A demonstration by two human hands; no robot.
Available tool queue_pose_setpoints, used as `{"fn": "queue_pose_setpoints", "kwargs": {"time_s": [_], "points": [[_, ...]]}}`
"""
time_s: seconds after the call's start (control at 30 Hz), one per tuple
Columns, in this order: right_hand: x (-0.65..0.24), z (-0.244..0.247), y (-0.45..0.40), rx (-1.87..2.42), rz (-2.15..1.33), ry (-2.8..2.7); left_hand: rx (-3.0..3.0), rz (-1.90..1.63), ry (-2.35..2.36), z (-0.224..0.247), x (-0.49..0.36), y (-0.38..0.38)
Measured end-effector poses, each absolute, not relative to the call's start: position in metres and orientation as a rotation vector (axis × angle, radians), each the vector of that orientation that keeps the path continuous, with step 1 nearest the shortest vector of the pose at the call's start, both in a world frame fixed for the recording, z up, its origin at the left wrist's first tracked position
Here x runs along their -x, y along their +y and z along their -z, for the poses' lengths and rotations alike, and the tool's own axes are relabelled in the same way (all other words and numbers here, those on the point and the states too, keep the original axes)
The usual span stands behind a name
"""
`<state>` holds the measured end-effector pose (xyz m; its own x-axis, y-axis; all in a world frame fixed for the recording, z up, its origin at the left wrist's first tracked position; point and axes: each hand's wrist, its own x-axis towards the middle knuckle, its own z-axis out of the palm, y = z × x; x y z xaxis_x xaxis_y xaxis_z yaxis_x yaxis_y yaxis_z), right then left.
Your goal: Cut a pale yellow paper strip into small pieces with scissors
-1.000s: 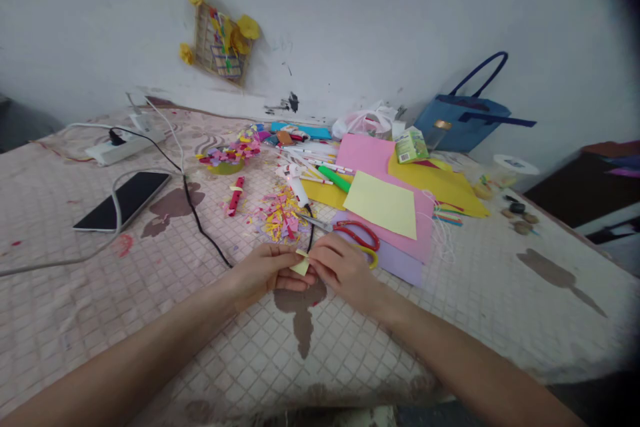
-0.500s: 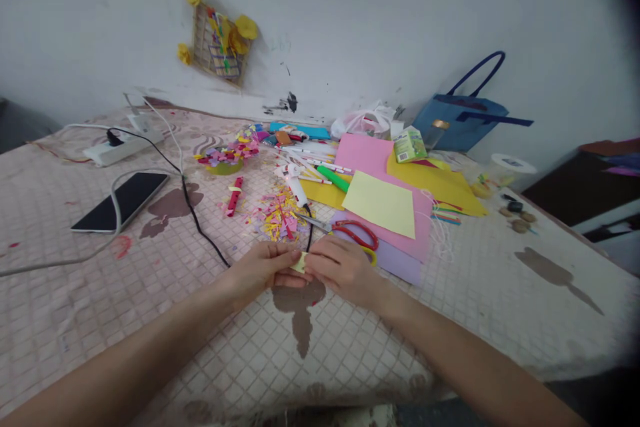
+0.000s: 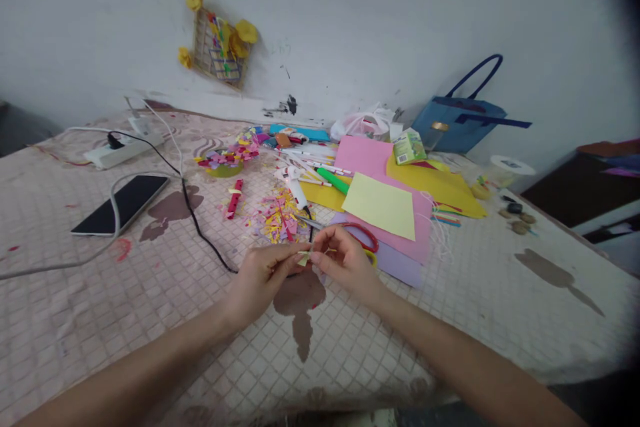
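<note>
Fingers (image 3: 286, 255), nearly closed: left hand (image 3: 261, 275) and right hand (image 3: 345, 259) are pinching one small pale-yellow paper piece (image 3: 303, 258) from opposite sides, seemingly keeping it steady, near red-handled scissors (image 3: 371, 236).

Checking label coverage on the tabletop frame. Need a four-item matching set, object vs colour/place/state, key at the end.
1. paper piece
2. flat device
3. glue gun
4. bag

A. white, next to the paper scraps
B. blue, handle looped upward
C. dark screen facing up
D. pale yellow, between the left hand and right hand

Pairs: 1-D, 2-C, 3-A, 4-B
</note>
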<state>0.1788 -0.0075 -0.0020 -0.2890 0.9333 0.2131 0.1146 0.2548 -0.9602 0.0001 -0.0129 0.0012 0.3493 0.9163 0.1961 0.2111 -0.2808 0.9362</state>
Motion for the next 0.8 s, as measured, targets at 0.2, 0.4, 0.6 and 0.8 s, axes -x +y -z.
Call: {"fn": "queue_pose_setpoints", "kwargs": {"time_s": [0.2, 0.4, 0.6, 0.8], "points": [[-0.181, -0.001, -0.006, 0.934, -1.154, -1.713, -1.893, -0.988, 1.060, -0.001, 0.002, -0.014], [-0.180, -0.004, -0.007, 0.948, -0.897, -1.815, -1.858, -0.979, 1.014, -0.002, 0.001, -0.014], [-0.178, -0.006, -0.013, 0.893, -0.543, -1.856, -1.708, -1.071, 0.990, -0.001, -0.001, -0.013], [-0.179, -0.009, -0.015, 0.820, -0.358, -1.924, -1.945, -1.201, 0.980, -0.006, 0.002, -0.012]]}}
